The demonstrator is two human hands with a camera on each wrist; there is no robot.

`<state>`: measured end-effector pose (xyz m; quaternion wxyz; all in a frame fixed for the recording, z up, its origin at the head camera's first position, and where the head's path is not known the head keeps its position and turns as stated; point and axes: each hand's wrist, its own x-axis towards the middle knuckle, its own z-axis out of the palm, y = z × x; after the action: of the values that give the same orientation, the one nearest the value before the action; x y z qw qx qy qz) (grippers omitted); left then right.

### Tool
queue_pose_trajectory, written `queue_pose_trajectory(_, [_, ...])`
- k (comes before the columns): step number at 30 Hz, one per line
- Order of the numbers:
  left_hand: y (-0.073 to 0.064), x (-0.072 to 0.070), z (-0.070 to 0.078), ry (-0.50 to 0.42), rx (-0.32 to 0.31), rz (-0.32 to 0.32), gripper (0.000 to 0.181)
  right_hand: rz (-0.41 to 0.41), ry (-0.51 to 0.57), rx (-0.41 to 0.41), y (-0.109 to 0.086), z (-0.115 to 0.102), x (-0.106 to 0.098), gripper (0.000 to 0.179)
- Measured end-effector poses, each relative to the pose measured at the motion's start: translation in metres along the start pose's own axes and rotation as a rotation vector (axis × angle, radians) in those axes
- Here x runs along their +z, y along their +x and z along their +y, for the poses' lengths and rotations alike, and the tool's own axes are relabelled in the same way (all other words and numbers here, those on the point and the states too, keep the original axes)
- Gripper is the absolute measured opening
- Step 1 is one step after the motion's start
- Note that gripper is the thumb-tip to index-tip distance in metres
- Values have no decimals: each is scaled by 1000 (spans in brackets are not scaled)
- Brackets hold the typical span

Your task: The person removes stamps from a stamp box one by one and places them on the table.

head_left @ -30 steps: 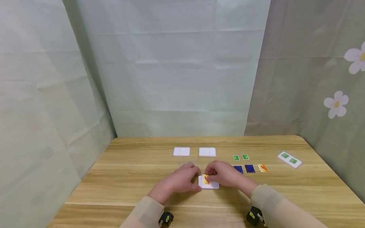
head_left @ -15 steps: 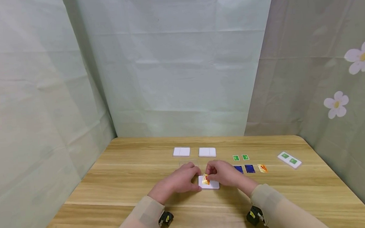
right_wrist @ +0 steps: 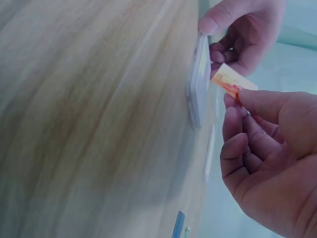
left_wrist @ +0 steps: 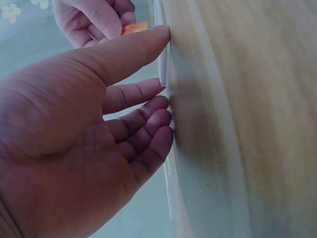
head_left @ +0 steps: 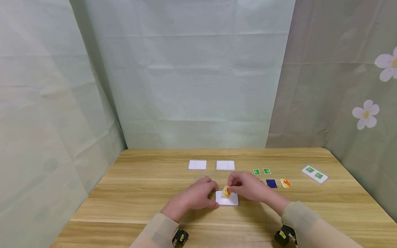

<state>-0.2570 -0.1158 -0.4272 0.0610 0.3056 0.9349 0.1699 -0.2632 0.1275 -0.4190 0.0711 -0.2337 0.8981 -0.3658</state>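
My right hand (head_left: 247, 187) pinches a yellow-orange stamp (head_left: 226, 191) by its edge between thumb and fingers. In the right wrist view the stamp (right_wrist: 229, 82) has perforated edges and is tilted, raised above a white flat case (right_wrist: 199, 91). The left hand (head_left: 199, 194) holds the left end of that case (head_left: 229, 201) on the table, thumb on the near corner and index finger on the far one. Seen from the left wrist, the other fingers of the left hand (left_wrist: 94, 134) curl loosely beside it. A clear plastic piece (head_left: 200, 176) lies partly behind the left hand.
Two white cases (head_left: 197, 165) lie at the back of the wooden table (head_left: 139, 208). To the right are small green stamps (head_left: 266, 171), blue stamps (head_left: 271, 183), one partly hidden, and another yellow-orange stamp (head_left: 285, 183). A case with two green stamps (head_left: 315, 174) lies far right.
My right hand has lifted the yellow-orange stamp off the white case and drawn it slightly up and to the right. The left hand stays where it was.
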Motion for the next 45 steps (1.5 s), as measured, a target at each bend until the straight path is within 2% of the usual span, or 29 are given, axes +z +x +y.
queue_pose_trajectory(6, [2, 1, 0, 1, -5, -1, 50, 7, 54, -14, -10, 3, -13, 7])
queue_pose_trajectory(11, [2, 2, 0, 6, -15, -1, 50, 39, 56, -20, -18, 10, -24, 5])
queue_pose_trajectory(17, [0, 3, -1, 5, -5, 3, 49, 70, 73, 16, -28, 19, -38, 4])
queue_pose_trajectory(36, [1, 5, -3, 1, -13, -5, 49, 192, -29, 79, -63, 58, -86, 9])
queue_pose_trajectory(45, [1, 3, -4, -17, 25, 8, 45, 237, -127, 140, -76, 77, -106, 11])
